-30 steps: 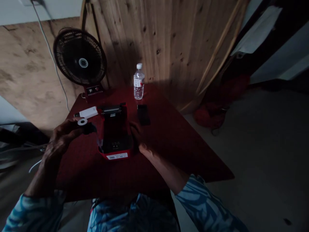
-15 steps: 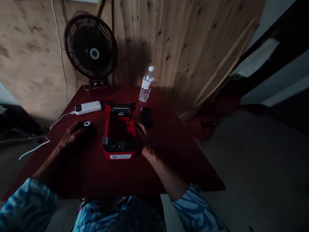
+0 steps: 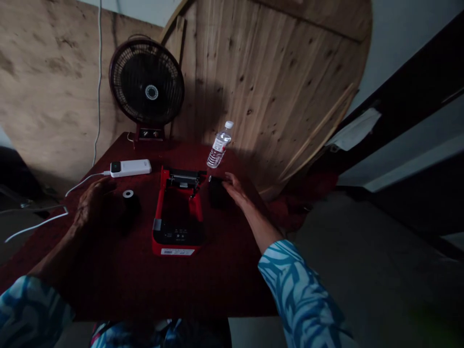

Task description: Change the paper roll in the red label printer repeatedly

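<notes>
A red and black label printer (image 3: 179, 237) stands on the table with its top raised and its dark inside exposed. To its left is a black roll (image 3: 131, 203) with a white core, upright on the table. My left hand (image 3: 92, 200) is open beside that roll, fingers loosely stretched and apart from it. Right of the printer lies a second dark roll (image 3: 216, 192), a pale ring showing at its end. At its right side my right hand (image 3: 236, 190) is open, fingers extended against or very near it; contact is hard to tell in the dim light.
A white power bank (image 3: 131, 167) with a white cable (image 3: 83, 182) lies at the back left. Behind it stands a dark fan (image 3: 147, 87). A clear water bottle (image 3: 219, 146) stands at the back, before the wooden boards (image 3: 275, 87). The table's right edge drops to the floor.
My left hand has come off the upright roll and moved left. My right hand has left the printer's side and moved right and back to the dark roll. The view has shifted.
</notes>
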### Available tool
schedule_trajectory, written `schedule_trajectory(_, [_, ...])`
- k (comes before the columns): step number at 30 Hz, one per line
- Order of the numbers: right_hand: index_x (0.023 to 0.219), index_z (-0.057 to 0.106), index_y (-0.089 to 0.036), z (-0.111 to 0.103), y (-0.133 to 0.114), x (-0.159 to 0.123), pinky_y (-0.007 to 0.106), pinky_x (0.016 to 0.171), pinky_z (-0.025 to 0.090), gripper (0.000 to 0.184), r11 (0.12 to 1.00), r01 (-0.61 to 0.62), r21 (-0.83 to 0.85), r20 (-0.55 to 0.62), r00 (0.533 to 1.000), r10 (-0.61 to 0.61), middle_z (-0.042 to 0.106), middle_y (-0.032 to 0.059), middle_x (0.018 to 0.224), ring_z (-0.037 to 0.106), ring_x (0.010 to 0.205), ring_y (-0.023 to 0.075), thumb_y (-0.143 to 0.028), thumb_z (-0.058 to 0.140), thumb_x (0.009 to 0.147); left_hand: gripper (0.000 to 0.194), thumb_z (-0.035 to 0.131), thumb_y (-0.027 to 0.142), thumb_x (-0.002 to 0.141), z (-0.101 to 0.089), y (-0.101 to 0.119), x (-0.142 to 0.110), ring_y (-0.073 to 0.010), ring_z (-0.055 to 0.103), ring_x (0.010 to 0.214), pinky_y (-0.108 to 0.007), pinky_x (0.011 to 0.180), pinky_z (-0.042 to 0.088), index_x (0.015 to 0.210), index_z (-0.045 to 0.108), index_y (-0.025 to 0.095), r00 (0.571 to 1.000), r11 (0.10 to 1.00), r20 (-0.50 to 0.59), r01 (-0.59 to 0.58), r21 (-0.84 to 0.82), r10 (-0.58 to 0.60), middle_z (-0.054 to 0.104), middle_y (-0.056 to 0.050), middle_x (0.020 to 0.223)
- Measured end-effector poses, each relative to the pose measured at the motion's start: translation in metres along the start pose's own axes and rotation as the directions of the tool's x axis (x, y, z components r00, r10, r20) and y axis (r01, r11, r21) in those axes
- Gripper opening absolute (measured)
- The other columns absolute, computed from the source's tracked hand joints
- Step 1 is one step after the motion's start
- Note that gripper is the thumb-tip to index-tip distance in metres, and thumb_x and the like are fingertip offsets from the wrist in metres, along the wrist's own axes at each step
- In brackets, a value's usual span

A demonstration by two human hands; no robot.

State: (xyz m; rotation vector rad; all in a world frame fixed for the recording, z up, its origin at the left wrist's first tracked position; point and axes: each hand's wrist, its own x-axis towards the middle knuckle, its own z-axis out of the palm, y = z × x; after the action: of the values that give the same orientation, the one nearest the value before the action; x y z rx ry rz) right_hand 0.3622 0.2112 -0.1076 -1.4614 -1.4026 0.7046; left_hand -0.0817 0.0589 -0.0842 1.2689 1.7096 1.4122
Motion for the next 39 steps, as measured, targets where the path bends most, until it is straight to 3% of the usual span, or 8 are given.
schedule_trajectory(9, [0.087,0.068,-0.022,0.021,0.011,0.014,0.049,0.112,0.038,0.029,0.996,0.006,-0.090,0.117,0.993,0.004,0.071,0.0042,0.106,0.061,0.112,0.0255,-0.011,0.063,0.061,0.050,0.046,0.047,0.094,0.003,-0.009,0.008,-0.0271,0.065,0.117,-0.040,0.098,0.055,0.130,0.059,0.014,0.998,0.975,-0.060,0.020,-0.223,-0.034,0.070,-0.012,0.126])
schedule_trajectory(14, [0.081,0.065,-0.022,0.007,0.000,-0.006,0.047,0.105,0.042,0.020,0.997,-0.016,-0.082,0.089,0.996,0.023,0.071,0.0015,0.092,0.063,0.100,0.0231,-0.018,0.063,0.061,0.048,0.048,0.048,0.095,0.000,-0.014,0.007,-0.0277,0.066,0.114,-0.041,0.097,0.055,0.129,0.059,0.017,1.000,0.975,-0.019,-0.010,-0.221,0.005,0.072,-0.008,0.122])
schedule_trajectory(18, [0.096,0.066,-0.022,-0.020,-0.011,-0.037,0.042,0.095,0.049,0.032,0.999,-0.029,-0.024,0.057,0.998,0.030,0.072,0.0042,0.102,0.064,0.101,0.0230,-0.033,0.064,0.066,0.037,0.055,0.046,0.089,-0.004,-0.003,-0.002,-0.0274,0.062,0.121,-0.042,0.107,0.049,0.113,0.067,0.020,0.996,0.981,0.009,-0.084,-0.176,0.087,0.068,-0.005,0.129])
schedule_trajectory(22, [0.110,0.062,-0.023,-0.048,-0.052,-0.078,0.038,0.083,0.054,0.047,0.997,-0.030,0.073,0.093,0.995,0.023,0.071,0.0066,0.114,0.067,0.099,0.0230,-0.047,0.065,0.069,0.041,0.053,0.049,0.089,-0.005,0.003,-0.009,-0.0283,0.060,0.121,-0.044,0.108,0.047,0.114,0.066,0.020,0.989,0.978,0.028,-0.138,-0.155,0.144,0.067,-0.007,0.129])
schedule_trajectory(27, [0.110,0.063,-0.032,-0.067,-0.147,-0.140,0.034,0.085,0.054,0.040,0.934,-0.026,0.355,0.310,0.946,-0.091,0.073,0.0009,0.107,0.069,0.093,0.0192,-0.041,0.075,0.073,0.048,0.042,0.054,0.093,-0.002,0.002,-0.012,-0.0287,0.063,0.116,-0.045,0.104,0.049,0.119,0.063,0.019,0.992,0.980,0.019,-0.117,-0.163,0.122,0.069,-0.010,0.122])
schedule_trajectory(32, [0.116,0.064,-0.028,-0.040,-0.192,-0.169,0.036,0.088,0.054,0.036,0.982,0.067,0.179,0.561,0.812,-0.158,0.072,0.0036,0.114,0.068,0.102,0.0220,-0.037,0.070,0.081,0.050,0.044,0.056,0.092,-0.001,0.000,-0.012,-0.0293,0.065,0.114,-0.044,0.102,0.050,0.120,0.063,0.019,0.995,0.979,-0.001,-0.103,-0.175,0.104,0.072,-0.010,0.115])
schedule_trajectory(34, [0.114,0.065,-0.025,-0.016,-0.185,-0.165,0.038,0.094,0.052,0.034,0.984,0.163,0.065,0.624,0.763,-0.168,0.072,0.0043,0.114,0.066,0.105,0.0216,-0.032,0.069,0.080,0.052,0.045,0.057,0.091,0.001,-0.001,-0.012,-0.0303,0.066,0.112,-0.045,0.098,0.052,0.124,0.062,0.020,0.996,0.978,-0.012,-0.086,-0.189,0.085,0.073,-0.010,0.112])
schedule_trajectory(39, [0.103,0.066,-0.023,0.030,-0.156,-0.151,0.040,0.099,0.048,0.026,0.883,0.439,-0.169,0.607,0.752,-0.257,0.069,0.0041,0.106,0.064,0.105,0.0201,-0.015,0.063,0.079,0.056,0.047,0.056,0.089,0.003,0.000,-0.012,-0.0305,0.066,0.113,-0.042,0.097,0.052,0.127,0.061,0.017,0.999,0.981,-0.002,-0.042,-0.191,0.042,0.074,-0.011,0.112])
